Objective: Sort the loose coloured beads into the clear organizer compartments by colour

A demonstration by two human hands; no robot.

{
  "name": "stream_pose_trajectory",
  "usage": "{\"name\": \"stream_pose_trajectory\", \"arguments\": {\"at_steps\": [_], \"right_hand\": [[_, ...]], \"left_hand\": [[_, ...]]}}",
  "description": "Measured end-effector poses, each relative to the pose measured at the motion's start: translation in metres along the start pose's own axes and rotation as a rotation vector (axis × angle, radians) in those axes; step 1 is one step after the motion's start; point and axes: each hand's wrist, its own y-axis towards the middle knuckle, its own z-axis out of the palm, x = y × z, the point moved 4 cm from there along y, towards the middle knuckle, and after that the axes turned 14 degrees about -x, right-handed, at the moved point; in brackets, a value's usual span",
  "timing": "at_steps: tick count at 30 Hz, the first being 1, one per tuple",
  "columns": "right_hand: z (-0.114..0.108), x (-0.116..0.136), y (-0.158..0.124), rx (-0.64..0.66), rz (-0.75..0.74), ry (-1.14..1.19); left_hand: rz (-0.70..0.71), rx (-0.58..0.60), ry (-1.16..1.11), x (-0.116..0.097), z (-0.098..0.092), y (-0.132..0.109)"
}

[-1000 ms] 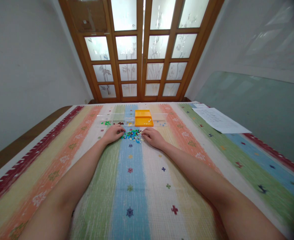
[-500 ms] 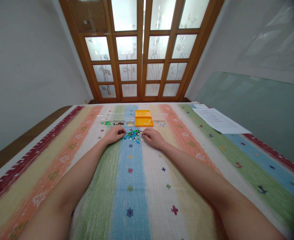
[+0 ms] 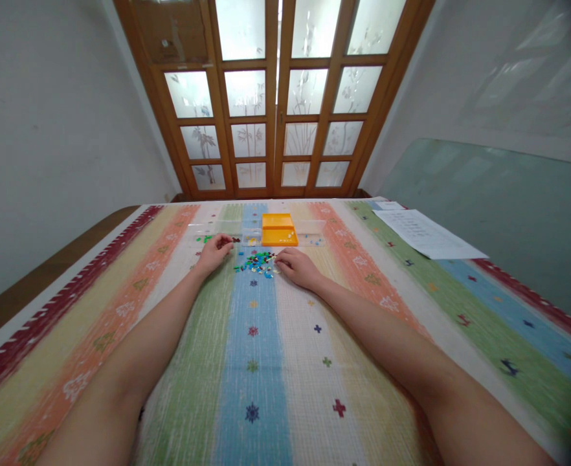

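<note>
A heap of small coloured beads (image 3: pixel 259 262) lies on the striped cloth (image 3: pixel 266 362) far in front of me. My left hand (image 3: pixel 214 252) reaches over the clear compartment tray (image 3: pixel 217 234), its fingertips pinched together above the dark beads there; whatever it pinches is too small to make out. My right hand (image 3: pixel 297 265) rests at the right edge of the heap, fingers curled with the tips among the beads. An orange box (image 3: pixel 278 229) stands just behind the heap.
A second clear tray (image 3: pixel 312 233) with a few beads lies right of the orange box. A sheet of paper (image 3: pixel 424 233) lies at the far right. Wooden glazed doors (image 3: pixel 276 97) close off the far end; a glass pane (image 3: pixel 499 207) leans on the right.
My left hand has left the left side of the heap and moved forward and slightly left to the clear tray. My right hand has stayed put.
</note>
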Motion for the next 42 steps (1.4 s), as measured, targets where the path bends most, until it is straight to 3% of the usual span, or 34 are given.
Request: {"name": "stream_pose_trajectory", "arguments": {"at_steps": [10,28,42], "right_hand": [[-0.002,0.004,0.001,0.005,-0.003,0.001],[0.000,0.001,0.000,0.007,-0.018,-0.001],[0.000,0.001,0.001,0.015,-0.020,-0.005]], "left_hand": [[-0.078,-0.286,-0.076,0.004,-0.019,0.010],[-0.128,-0.604,-0.160,0.034,-0.059,0.030],[-0.197,-0.658,-0.173,0.039,-0.065,0.031]]}}
